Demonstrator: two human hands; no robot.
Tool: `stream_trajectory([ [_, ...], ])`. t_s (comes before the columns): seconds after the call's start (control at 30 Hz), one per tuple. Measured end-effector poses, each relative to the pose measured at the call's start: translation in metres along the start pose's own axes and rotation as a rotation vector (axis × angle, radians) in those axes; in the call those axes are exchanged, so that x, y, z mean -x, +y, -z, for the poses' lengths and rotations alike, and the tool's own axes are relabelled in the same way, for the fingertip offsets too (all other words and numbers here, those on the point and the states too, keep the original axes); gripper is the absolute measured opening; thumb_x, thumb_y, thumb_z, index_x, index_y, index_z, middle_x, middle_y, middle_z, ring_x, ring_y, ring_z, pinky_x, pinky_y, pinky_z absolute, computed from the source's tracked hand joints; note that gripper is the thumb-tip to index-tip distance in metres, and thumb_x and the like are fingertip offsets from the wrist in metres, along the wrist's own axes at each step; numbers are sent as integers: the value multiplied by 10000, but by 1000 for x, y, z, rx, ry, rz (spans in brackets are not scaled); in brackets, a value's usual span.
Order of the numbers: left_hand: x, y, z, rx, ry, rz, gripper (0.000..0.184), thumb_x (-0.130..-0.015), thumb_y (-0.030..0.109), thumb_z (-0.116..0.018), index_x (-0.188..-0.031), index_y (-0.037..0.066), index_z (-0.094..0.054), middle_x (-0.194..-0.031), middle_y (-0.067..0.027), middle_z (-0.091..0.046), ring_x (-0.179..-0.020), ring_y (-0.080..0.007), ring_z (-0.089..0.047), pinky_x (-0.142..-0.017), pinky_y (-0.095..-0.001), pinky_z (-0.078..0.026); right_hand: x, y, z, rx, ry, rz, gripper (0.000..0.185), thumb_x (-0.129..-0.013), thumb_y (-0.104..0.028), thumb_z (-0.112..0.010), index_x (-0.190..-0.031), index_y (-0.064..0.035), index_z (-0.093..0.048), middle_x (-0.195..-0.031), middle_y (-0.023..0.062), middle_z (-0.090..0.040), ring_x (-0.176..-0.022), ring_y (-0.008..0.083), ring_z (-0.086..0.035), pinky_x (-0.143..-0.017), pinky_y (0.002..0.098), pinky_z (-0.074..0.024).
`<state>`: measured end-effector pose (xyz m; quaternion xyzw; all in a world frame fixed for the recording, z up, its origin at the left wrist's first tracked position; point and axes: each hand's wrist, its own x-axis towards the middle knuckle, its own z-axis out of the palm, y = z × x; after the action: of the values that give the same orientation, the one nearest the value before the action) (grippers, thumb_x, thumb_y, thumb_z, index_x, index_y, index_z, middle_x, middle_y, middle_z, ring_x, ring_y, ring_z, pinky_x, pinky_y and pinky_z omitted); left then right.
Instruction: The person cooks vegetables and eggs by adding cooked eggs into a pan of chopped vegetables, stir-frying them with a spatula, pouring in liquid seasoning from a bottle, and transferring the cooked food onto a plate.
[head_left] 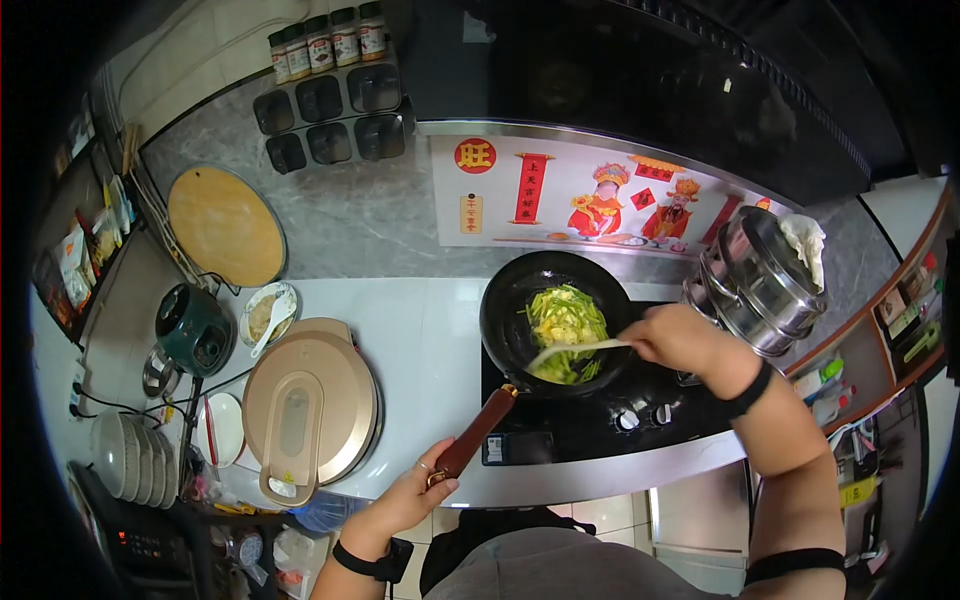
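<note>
Two hands busy at the wok (508, 300)

In the head view, the left hand (405, 498) has its fingers closed around the brown handle (480, 434); the right hand (678, 340) grips a pale spatula (585, 346). Green-and-yellow food (568, 312) lies inside the wok, over the hob (590, 440). It seems stir-frying; the next stroke, I think, calls for steady holding.

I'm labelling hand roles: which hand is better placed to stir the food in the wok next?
Right, I'd judge: the right hand holds the pale utensil, which reaches the food in the wok; the left hand grips the brown handle.
</note>
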<state>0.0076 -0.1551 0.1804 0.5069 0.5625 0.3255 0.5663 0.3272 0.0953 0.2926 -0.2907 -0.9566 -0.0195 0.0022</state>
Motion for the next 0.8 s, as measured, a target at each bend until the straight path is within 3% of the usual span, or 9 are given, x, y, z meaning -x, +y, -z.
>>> stream_trajectory([
  [0.03, 0, 1, 0, 9, -2, 22, 605, -889, 101, -568, -1403, 104, -250, -1048, -58, -520, -883, -130, -493, -809, -254, -416, 12, 1, 18, 5, -26, -29, 165, -730, -181, -605, -871, -169, -690, -720, 116, -637, -669, 319, -611, -604, 429, -488],
  [0.2, -3, -7, 0, 27, 8, 1, 609, -879, 104, -585, -1396, 93, -264, -1069, -58, -521, -903, -132, -496, -822, -257, -416, 41, -1, 37, -47, -129, -191, 196, -721, -180, -618, -900, -189, -698, -732, 93, -644, -687, 311, -616, -612, 422, -492],
  [0.3, -5, -7, -2, 21, 4, -16, 615, -872, 98, -593, -1395, 88, -268, -1058, -54, -524, -900, -130, -496, -817, -255, -418, 17, -2, -13, 135, 56, -319, 188, -736, -162, -600, -896, -173, -699, -700, 120, -625, -661, 298, -615, -593, 415, -492],
  [0.47, -4, -6, -3, 18, 15, -13, 626, -865, 87, -599, -1395, 81, -268, -1040, -49, -528, -894, -119, -495, -807, -245, -418, -19, -2, -46, 55, 357, -334, 190, -758, -168, -581, -911, -153, -693, -698, 136, -592, -628, 311, -595, -584, 418, -488],
  [0.6, -5, -8, -3, 69, 26, -17, 620, -861, 51, -594, -1394, 87, -280, -1039, -23, -523, -891, -97, -481, -797, -227, -410, -27, 15, -76, 71, 268, -354, 198, -751, -168, -582, -916, -157, -691, -715, 130, -604, -672, 313, -607, -631, 424, -492],
  [0.67, -3, -9, -3, 67, 37, -56, 619, -861, 51, -593, -1394, 85, -281, -1035, -19, -522, -891, -95, -480, -794, -222, -409, -18, 20, -68, 62, 60, -405, 222, -746, -182, -578, -935, -169, -694, -770, 132, -645, -741, 305, -624, -681, 417, -500],
  [0.8, -6, -8, -2, 64, 21, -23, 631, -857, 56, -601, -1398, 88, -277, -1010, -15, -517, -873, -98, -474, -780, -219, -406, 10, 26, -8, 64, 63, -290, 184, -720, -185, -616, -877, -174, -711, -752, 116, -651, -707, 299, -628, -669, 404, -508],
])
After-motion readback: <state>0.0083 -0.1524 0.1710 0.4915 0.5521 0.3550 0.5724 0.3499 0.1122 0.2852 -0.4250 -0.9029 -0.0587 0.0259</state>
